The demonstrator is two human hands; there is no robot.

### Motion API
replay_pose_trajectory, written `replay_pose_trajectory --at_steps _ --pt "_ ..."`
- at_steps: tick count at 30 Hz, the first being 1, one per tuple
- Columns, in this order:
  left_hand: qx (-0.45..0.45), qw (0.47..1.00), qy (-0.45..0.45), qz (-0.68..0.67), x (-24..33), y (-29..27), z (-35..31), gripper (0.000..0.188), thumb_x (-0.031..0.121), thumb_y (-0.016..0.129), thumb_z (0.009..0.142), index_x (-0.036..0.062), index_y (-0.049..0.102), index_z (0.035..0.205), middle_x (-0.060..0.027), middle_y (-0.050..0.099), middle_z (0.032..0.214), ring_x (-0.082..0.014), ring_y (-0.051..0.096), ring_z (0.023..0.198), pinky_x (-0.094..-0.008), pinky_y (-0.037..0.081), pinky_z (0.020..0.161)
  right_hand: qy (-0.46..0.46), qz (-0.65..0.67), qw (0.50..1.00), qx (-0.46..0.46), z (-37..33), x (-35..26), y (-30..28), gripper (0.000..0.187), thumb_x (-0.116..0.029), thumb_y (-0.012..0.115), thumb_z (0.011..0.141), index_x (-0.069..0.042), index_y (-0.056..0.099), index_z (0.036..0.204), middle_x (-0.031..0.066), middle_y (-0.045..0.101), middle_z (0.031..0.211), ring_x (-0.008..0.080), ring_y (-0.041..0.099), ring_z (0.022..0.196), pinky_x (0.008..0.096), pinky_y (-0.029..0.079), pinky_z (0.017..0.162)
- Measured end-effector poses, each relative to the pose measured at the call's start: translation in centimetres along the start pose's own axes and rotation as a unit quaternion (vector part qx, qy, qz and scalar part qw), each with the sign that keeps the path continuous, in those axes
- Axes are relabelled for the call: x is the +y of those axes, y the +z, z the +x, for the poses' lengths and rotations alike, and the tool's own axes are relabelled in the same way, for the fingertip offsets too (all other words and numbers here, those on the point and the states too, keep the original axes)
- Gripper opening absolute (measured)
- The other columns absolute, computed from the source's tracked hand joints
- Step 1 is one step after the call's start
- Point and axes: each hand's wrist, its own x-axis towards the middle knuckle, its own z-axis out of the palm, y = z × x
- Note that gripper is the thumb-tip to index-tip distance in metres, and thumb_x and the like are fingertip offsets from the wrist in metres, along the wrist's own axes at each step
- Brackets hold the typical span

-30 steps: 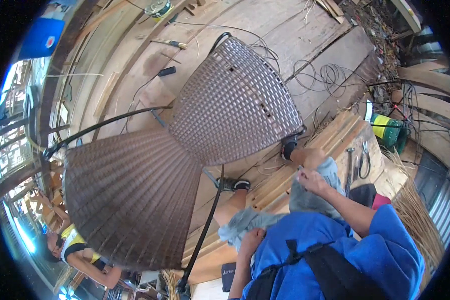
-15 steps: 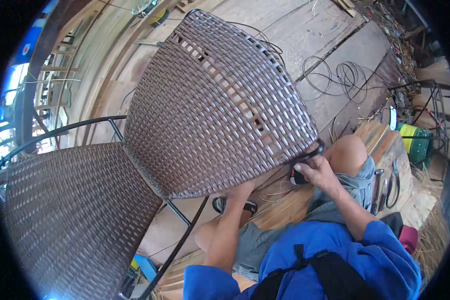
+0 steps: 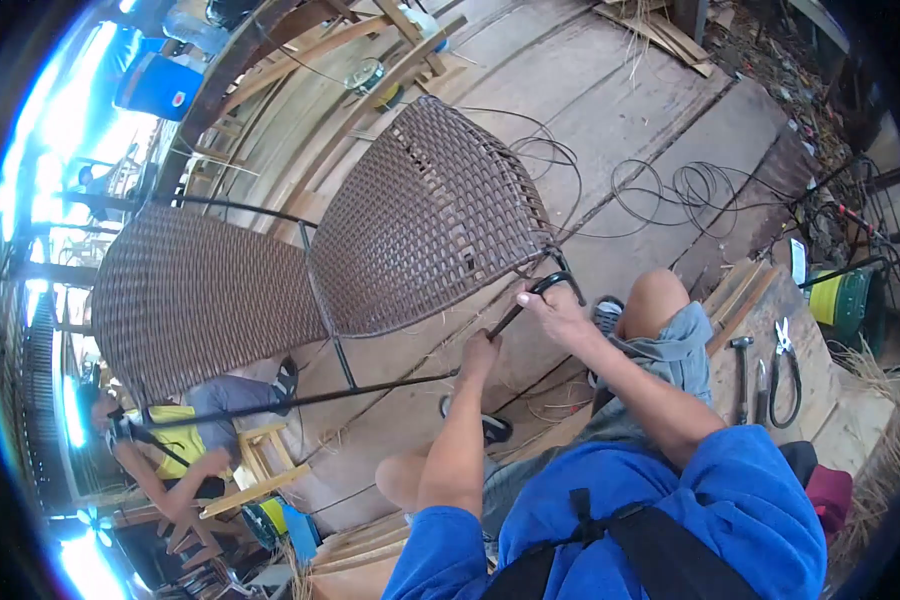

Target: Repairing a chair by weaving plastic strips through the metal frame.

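A brown woven wicker chair point(image 3: 425, 235) with a black metal frame is tipped over in front of me, its two woven panels meeting at an angle. In the right panel, a row of gaps shows in the weave. My left hand point(image 3: 478, 352) is wrapped round a black frame tube point(image 3: 400, 383) below that panel. Farther right, my right hand point(image 3: 553, 308) grips the frame's curved black end, close to the panel's near right corner. The undersides of both hands' fingers are partly hidden.
Pliers point(image 3: 785, 370), a hammer point(image 3: 741, 380) and a narrow tool lie on the wooden block point(image 3: 820, 385) at my right. Loose black cord point(image 3: 705, 195) coils on the floor. Another person point(image 3: 185, 440) sits at lower left beside a small wooden stool point(image 3: 260, 460).
The chair has moved away from me and looks smaller, turning slightly. My left hand, partly hidden behind the panel before, now shows on the frame tube. My right hand has shifted left and up.
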Motion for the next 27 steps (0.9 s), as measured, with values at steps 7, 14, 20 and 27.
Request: replay_pose_trajectory --at_steps 7,14,20,27 --pt "0.006 0.998 -0.061 0.024 1.0 -6.0 -0.2 0.036 0.035 0.051 0.078 0.0069 0.063 0.097 -0.0205 0.062 0.089 -0.0368 0.059 0.088 -0.0438 0.046 0.078 -0.013 0.248 0.967 0.059 2.5 -5.2 2.7 0.013 -0.02 0.056 0.085 -0.007 0.053 0.088 0.0045 0.06 0.08 0.0113 0.056 0.07 0.0227 0.046 0.058" --pt "-0.033 0.998 -0.042 0.03 4.8 -8.7 0.5 0.041 0.036 0.052 0.077 0.0031 0.062 0.099 -0.0198 0.061 0.099 -0.0341 0.057 0.098 -0.0467 0.035 0.093 -0.024 0.236 0.968 0.081 5.7 -9.9 0.7 0.013 -0.018 0.053 0.086 -0.005 0.054 0.085 0.0045 0.059 0.074 0.0116 0.058 0.066 0.0239 0.047 0.055" --pt "0.014 0.999 -0.039 -0.01 8.1 -9.8 -2.8 0.04 0.036 0.051 0.077 0.0028 0.064 0.093 -0.0235 0.061 0.093 -0.0365 0.059 0.091 -0.0422 0.045 0.082 -0.014 0.184 0.981 0.056 6.1 -12.2 -1.9 0.022 -0.024 0.051 0.087 -0.002 0.053 0.088 0.0072 0.059 0.075 0.0148 0.059 0.064 0.0255 0.05 0.054" --pt "0.047 0.994 -0.083 -0.047 9.0 -10.8 -6.6 0.04 0.036 0.048 0.079 0.0016 0.064 0.093 -0.024 0.061 0.094 -0.0374 0.058 0.092 -0.0429 0.044 0.082 -0.003 0.121 0.993 0.011 4.7 -13.9 -1.7 0.027 -0.03 0.05 0.087 -0.004 0.053 0.08 0.0056 0.059 0.069 0.0134 0.058 0.06 0.0239 0.045 0.048"
